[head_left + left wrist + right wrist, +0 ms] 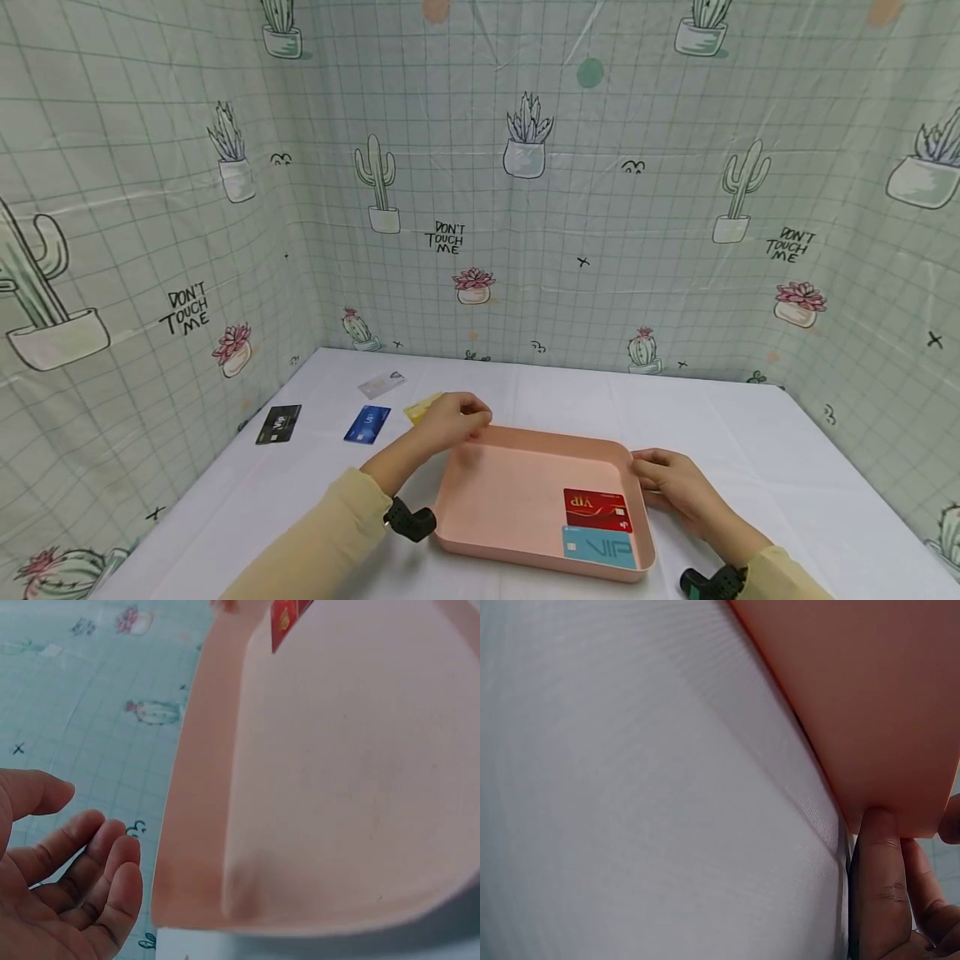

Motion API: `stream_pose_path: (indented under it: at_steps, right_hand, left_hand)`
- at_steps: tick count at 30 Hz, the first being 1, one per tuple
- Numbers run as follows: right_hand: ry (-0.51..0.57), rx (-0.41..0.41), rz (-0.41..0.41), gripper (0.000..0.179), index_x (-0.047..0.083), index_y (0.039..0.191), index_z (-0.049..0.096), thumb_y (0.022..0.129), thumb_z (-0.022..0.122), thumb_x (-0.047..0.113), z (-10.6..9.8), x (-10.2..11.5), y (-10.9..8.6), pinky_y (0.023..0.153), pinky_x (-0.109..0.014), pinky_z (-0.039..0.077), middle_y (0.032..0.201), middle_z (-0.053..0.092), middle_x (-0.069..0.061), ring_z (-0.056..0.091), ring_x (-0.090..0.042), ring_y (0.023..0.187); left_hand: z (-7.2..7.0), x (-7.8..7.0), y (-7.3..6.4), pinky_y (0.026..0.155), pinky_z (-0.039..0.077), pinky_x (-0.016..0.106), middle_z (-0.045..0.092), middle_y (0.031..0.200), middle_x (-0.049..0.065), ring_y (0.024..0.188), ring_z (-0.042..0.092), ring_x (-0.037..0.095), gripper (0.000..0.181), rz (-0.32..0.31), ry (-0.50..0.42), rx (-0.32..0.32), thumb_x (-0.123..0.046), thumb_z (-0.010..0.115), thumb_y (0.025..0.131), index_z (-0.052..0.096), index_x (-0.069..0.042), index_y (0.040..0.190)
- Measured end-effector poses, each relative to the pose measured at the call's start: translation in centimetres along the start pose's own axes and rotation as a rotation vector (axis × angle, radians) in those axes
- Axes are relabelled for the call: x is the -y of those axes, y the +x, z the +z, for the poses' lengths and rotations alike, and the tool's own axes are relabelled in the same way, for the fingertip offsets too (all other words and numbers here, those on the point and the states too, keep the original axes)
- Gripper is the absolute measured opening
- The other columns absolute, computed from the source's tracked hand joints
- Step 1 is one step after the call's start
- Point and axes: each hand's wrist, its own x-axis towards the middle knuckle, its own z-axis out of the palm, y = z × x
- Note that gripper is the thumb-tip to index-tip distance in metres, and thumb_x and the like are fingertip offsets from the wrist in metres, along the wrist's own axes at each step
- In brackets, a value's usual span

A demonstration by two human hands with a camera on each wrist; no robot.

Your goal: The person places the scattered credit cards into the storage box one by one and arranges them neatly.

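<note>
A shallow pink tray (525, 492) lies on the white table, with a red VIP card (597, 505) and a light blue VIP card (585, 543) side by side near its right end. My left hand (453, 419) is over the tray's far left corner. In the left wrist view its fingers (120, 900) curve loosely beside the tray wall, a gap between them, holding nothing. At the far right corner is my right hand (678, 483). One finger (883, 892) presses flat against the outer wall, and other fingertips are by the corner and rim.
On the table's left side lie a black VIP card (278, 424), a blue VIP card (367, 424) and a silvery card (382, 384). A yellow card (420, 408) is partly hidden behind my left hand. Patterned cloth walls (585, 208) enclose the table.
</note>
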Motion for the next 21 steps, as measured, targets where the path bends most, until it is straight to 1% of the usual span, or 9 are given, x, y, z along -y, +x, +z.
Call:
stream_pose_path:
  at_steps: [7, 11, 14, 18, 21]
  right_hand:
    - [-0.006, -0.001, 0.003, 0.053, -0.013, 0.141, 0.047, 0.104, 0.058, 0.023, 0.0, 0.1, 0.1, 0.083, -0.033, 0.062, 0.131, 0.062, -0.028, 0.066, -0.017, 0.095]
    - [-0.007, 0.003, 0.003, 0.053, -0.013, 0.142, 0.046, 0.105, 0.058, 0.024, 0.0, 0.1, 0.1, 0.083, -0.032, 0.062, 0.132, 0.061, -0.028, 0.065, -0.016, 0.096]
    - [-0.005, 0.002, 0.004, 0.054, -0.013, 0.142, 0.046, 0.105, 0.058, 0.024, 0.0, 0.1, 0.1, 0.083, -0.032, 0.062, 0.132, 0.061, -0.028, 0.065, -0.016, 0.096]
    - [-0.001, 0.002, 0.006, 0.054, -0.013, 0.142, 0.046, 0.105, 0.058, 0.023, 0.0, 0.2, 0.0, 0.083, -0.033, 0.062, 0.131, 0.062, -0.028, 0.066, -0.016, 0.095]
    - [0.013, 0.007, 0.004, 0.053, -0.013, 0.142, 0.047, 0.105, 0.058, 0.022, -0.1, 0.2, 0.0, 0.082, -0.032, 0.062, 0.129, 0.064, -0.026, 0.067, -0.015, 0.094]
  left_hand:
    - [-1.2, 0.9, 0.0, 0.079, 0.06, 0.036, 0.073, 0.1, 0.008, 0.087, 0.071, 0.02, 0.022, -0.019, 0.019, -0.033, -0.019, 0.065, 0.101, 0.072, -0.002, 0.112]
    - [-1.8, 1.5, 0.0, 0.081, 0.059, 0.039, 0.073, 0.102, 0.007, 0.087, 0.07, 0.018, 0.022, -0.049, 0.032, -0.047, -0.02, 0.064, 0.102, 0.072, -0.003, 0.113]
    - [-2.3, 2.1, 0.1, 0.081, 0.058, 0.038, 0.074, 0.102, 0.006, 0.085, 0.068, 0.016, 0.022, -0.08, 0.043, -0.074, -0.021, 0.063, 0.102, 0.072, -0.005, 0.113]
    - [-3.0, 3.1, 0.1, 0.081, 0.057, 0.039, 0.074, 0.102, 0.008, 0.083, 0.069, 0.017, 0.023, -0.101, 0.04, -0.112, -0.019, 0.063, 0.102, 0.072, -0.002, 0.113]
    - [-3.4, 3.7, 0.1, 0.081, 0.056, 0.039, 0.074, 0.103, 0.011, 0.084, 0.069, 0.02, 0.023, -0.118, 0.019, -0.134, -0.018, 0.063, 0.101, 0.071, 0.001, 0.113]
